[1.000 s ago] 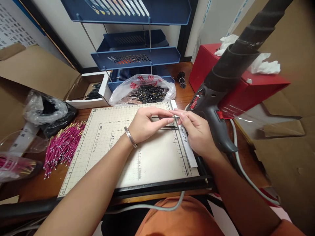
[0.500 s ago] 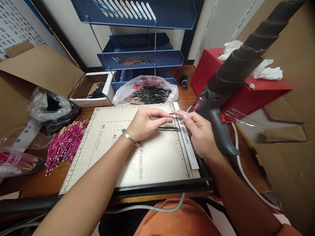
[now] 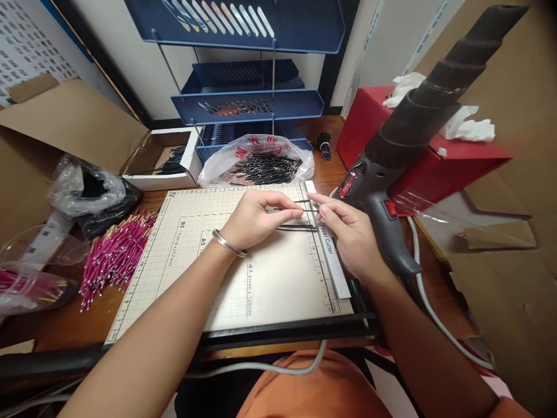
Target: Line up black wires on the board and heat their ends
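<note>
Between my two hands runs a thin black rod (image 3: 310, 211), held level over the paper cutter (image 3: 278, 273). My left hand (image 3: 265, 215), with a silver bangle at the wrist, pinches it between thumb and forefinger. At its other end the thumb and fingertips of my right hand (image 3: 348, 229) close on it, above the cutter's white strip. Several similar black rods (image 3: 298, 227) lie on the board just below the held one, partly hidden by my left hand. What exactly the rod is, I cannot make out.
Left of the board lies a pile of magenta rods (image 3: 115, 255). Behind it stand a plastic bag of black rods (image 3: 270, 168), a white box (image 3: 191, 154) and a blue rack (image 3: 256, 104). On the right a heat gun (image 3: 391, 191) points upward before a red box (image 3: 361, 116).
Both hands hold nearly the same place. The right fingers have shifted slightly at the rod's end, the forefinger lifting a little away. The view has moved slightly.
</note>
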Action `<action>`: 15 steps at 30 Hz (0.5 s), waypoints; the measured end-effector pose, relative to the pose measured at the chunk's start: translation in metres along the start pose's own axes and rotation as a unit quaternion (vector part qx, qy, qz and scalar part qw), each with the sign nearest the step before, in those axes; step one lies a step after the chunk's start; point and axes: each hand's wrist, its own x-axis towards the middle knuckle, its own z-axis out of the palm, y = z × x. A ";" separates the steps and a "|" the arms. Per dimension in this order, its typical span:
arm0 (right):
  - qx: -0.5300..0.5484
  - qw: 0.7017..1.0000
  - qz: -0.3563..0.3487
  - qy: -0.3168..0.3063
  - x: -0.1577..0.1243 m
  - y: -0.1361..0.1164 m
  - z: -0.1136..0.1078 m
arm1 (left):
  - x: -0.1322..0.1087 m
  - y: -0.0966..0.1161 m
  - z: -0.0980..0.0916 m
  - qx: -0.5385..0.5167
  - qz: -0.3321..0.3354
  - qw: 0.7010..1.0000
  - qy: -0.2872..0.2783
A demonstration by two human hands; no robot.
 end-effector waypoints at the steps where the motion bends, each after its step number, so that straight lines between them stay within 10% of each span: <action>1: -0.005 1.000 -0.002 0.000 0.000 0.000 0.000 | 0.000 0.001 0.000 0.006 0.002 1.000 0.000; 15: -0.041 0.999 -0.018 0.009 0.001 0.002 0.001 | 0.001 0.000 -0.003 0.111 0.051 0.992 -0.011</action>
